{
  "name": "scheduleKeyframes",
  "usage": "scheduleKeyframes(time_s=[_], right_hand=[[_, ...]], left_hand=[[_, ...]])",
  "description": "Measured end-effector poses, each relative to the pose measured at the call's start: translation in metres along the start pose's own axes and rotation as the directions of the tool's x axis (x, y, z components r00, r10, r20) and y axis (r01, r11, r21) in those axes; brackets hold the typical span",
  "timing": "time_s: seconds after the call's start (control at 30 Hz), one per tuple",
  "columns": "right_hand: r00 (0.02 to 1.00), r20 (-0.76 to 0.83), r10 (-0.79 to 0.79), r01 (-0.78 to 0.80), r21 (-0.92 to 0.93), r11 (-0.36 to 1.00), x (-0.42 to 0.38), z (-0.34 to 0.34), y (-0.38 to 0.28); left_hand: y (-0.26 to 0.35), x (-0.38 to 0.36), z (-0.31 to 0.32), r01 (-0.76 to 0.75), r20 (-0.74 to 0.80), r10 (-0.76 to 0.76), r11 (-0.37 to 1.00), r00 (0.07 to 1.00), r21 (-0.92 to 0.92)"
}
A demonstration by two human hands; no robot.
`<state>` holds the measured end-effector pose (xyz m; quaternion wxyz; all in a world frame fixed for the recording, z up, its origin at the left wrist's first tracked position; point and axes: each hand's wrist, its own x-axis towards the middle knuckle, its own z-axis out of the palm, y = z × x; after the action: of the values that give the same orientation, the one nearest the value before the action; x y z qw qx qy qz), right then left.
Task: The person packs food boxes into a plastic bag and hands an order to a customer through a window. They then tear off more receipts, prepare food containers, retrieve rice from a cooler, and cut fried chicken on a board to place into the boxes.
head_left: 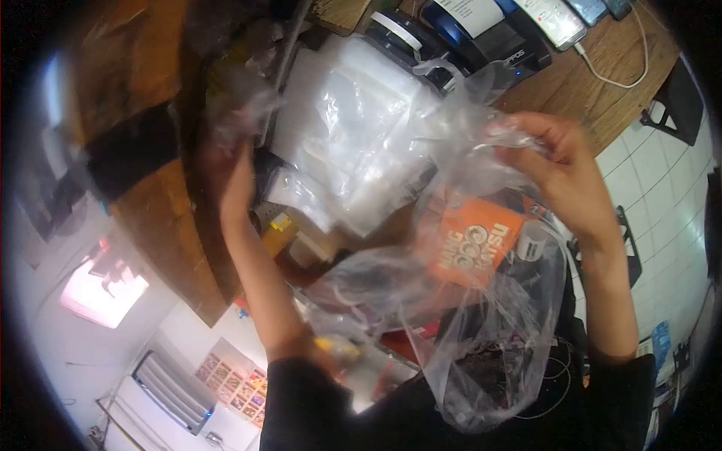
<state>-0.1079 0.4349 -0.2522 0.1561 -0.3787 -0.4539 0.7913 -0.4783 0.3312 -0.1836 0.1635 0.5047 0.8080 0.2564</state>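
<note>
My right hand (560, 169) is closed, its fingers pinching the gathered top of a clear plastic bag (519, 308). Through the hanging bag show an orange packet (481, 240) with white lettering and a small white cup-like item (532, 242). My left hand (235, 154) reaches into a dim area at the left, next to crumpled clear plastic (252, 105); its fingers are blurred and partly hidden. Between the hands lies a stack of clear plastic bags (353, 128), its shiny surface catching the light.
Along the back of the wooden table (632, 52) stand a black printer-like device (515, 56), a black-and-white roll (395, 34) and a phone (553, 22) with a white cable (628, 84). A yellow item (280, 222) sits below the bag stack.
</note>
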Motion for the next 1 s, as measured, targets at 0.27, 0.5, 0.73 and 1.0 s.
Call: scheduleKeyframes(time_s=[0.27, 0.5, 0.73, 1.0], right_hand=[[0.961, 0.235, -0.145, 0.159, -0.043, 0.986, -0.029, 0.081, -0.085], [0.935, 0.241, -0.26, 0.295, -0.119, 0.948, -0.083, 0.1, -0.105], [0.437, 0.867, 0.239, 0.702, -0.495, 0.512, -0.118, 0.158, -0.105], [0.633, 0.701, 0.33, 0.757, -0.471, -0.452, -0.003, 0.172, 0.114]], left_hand=[[0.175, -0.121, -0.014, -0.231, 0.338, 0.279, 0.957, 0.899, -0.176], [0.136, -0.264, 0.028, 0.211, -0.27, -0.14, 0.943, 0.953, 0.257], [0.147, -0.356, 0.024, 0.033, -0.443, -0.139, 0.971, 0.886, -0.239], [0.165, -0.378, 0.017, -0.25, -0.494, -0.066, 0.799, 0.867, -0.546]])
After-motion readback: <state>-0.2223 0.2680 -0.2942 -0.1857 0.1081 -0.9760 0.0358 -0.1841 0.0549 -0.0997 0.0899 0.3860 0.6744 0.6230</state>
